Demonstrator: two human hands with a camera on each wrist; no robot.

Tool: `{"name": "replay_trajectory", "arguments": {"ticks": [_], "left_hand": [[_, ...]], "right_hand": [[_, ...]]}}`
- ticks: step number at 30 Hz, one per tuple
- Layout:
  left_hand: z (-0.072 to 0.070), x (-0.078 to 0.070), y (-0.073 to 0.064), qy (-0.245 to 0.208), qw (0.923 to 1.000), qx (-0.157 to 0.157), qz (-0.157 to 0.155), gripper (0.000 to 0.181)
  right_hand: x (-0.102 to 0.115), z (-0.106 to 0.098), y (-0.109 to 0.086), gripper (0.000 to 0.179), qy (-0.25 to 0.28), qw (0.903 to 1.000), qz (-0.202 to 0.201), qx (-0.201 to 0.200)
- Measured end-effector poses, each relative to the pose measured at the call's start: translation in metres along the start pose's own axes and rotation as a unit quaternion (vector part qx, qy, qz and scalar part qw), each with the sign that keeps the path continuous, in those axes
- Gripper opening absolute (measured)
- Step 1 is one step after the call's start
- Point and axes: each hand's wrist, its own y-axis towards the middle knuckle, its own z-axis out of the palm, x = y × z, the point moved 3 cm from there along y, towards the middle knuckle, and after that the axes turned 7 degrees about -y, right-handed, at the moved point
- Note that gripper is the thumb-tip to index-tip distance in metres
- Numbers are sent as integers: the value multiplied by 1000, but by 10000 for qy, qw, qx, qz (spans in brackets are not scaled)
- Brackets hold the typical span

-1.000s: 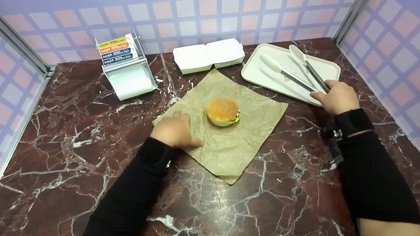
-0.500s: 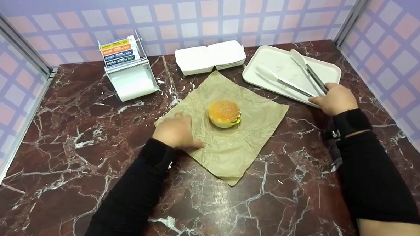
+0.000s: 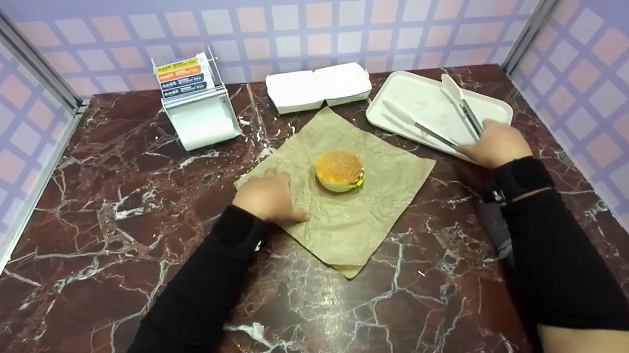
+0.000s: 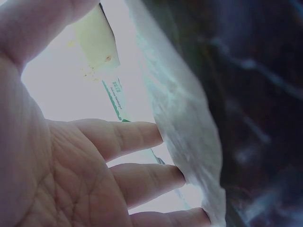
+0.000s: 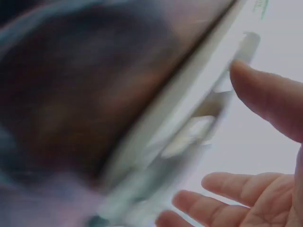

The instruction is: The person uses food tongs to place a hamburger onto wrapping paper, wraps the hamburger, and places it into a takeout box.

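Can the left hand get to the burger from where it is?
Probably yes. The left hand rests on the brown paper, right beside the burger, and nothing lies between them. The tongs are away on the tray, by the right hand.

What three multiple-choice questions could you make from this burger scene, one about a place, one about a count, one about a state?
1. Where does the burger sit?
A. on the brown paper
B. on the white tray
C. in the box

2. How many arms do the tongs on the white tray show?
A. one
B. two
C. four

3. How is the white box at the back?
A. shut
C. crushed
B. lying open

Answers:
1 A, the burger rests mid-sheet.
2 B, two arms spread apart toward the right hand.
3 B, both halves lie side by side.
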Motion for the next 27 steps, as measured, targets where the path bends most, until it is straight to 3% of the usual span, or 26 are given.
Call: {"name": "replay_trajectory", "arguments": {"ticks": [7, 14, 22, 27], "left_hand": [[-2, 1, -2, 33, 10000, 49, -60, 109], [-2, 1, -1, 71, 9999, 65, -88, 112], [1, 1, -2, 104, 9999, -18, -52, 109], [0, -1, -4, 67, 9999, -15, -126, 111]], "right_hand": [[84, -26, 6, 77, 467, 9953, -850, 71], [163, -10, 31, 62, 161, 9802, -1760, 898], [203, 21, 62, 54, -918, 9602, -2280, 1326], [208, 32, 73, 63, -1090, 9582, -2129, 1571]]}}
